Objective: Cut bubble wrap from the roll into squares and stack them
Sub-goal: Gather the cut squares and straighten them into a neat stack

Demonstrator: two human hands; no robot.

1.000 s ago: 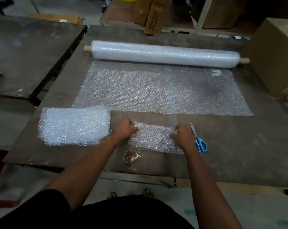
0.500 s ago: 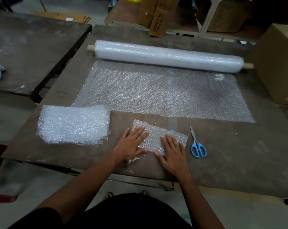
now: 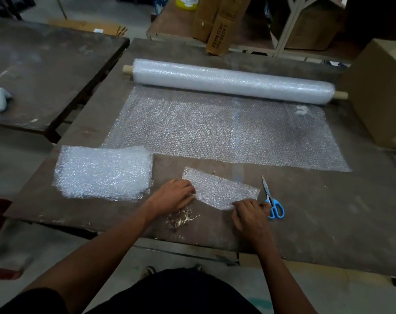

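A long roll of bubble wrap [image 3: 233, 81] lies across the far side of the brown table [image 3: 328, 223], with a sheet [image 3: 226, 130] unrolled toward me. A cut piece of bubble wrap [image 3: 219, 189] lies near the front edge. My left hand [image 3: 173, 197] pinches its left edge, and my right hand [image 3: 249, 214] grips its lower right corner. To the left rests a stack of cut pieces [image 3: 104, 172]. Blue-handled scissors [image 3: 272, 200] lie on the table just right of my right hand.
A large cardboard box [image 3: 380, 91] stands at the table's right side. A second dark table [image 3: 45, 71] sits to the left with a small pale object [image 3: 1, 99] on it. Light debris [image 3: 181, 219] lies near the front edge. Boxes and shelving stand behind.
Both hands were pressing flat on the cut piece half a second ago; now their fingers have curled and gripped its left edge and lower right corner. The piece has barely shifted.
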